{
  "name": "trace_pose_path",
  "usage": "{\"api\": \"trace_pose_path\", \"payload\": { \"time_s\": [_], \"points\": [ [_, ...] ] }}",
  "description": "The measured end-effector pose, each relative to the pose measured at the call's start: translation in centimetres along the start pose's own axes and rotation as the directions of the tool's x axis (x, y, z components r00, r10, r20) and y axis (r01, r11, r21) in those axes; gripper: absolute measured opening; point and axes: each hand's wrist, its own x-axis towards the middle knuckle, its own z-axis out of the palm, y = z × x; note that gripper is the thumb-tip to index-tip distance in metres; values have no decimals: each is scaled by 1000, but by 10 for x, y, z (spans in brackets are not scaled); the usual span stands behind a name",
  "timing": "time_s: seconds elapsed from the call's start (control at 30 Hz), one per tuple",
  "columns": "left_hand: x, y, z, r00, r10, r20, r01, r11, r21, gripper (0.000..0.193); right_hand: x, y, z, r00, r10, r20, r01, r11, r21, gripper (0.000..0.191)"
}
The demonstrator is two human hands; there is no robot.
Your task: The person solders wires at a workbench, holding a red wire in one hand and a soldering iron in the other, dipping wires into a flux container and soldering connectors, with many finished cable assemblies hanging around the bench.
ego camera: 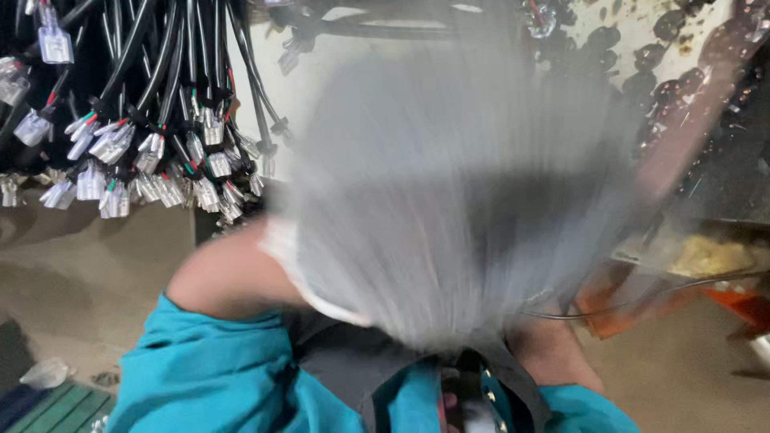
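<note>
Concrete floor (72,273) below. Nearest: teal sleeves (208,377). The left hand (228,277) and right hand (553,353) meet the lower edge of a blurred grey sheet (449,200) directly ahead, long axis running away upward. Finger state: cannot tell. Cable harnesses (152,120) hang far left; open room lies lower left.
</note>
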Motion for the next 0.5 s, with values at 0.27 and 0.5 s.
{"api": "trace_pose_path", "payload": {
  "time_s": [0.27, 0.5],
  "points": [
    [-60, -42, -6, 852, -458, -254, 470, 451, 759, 8, 3, -12, 1, 780, -583, 227, 592, 571, -568, 19],
    [-82, -95, -23, 899, -332, -284, 422, 491, 762, 38, 1, -16, 3, 785, -568, 247, 590, 565, -576, 29]
  ]
}}
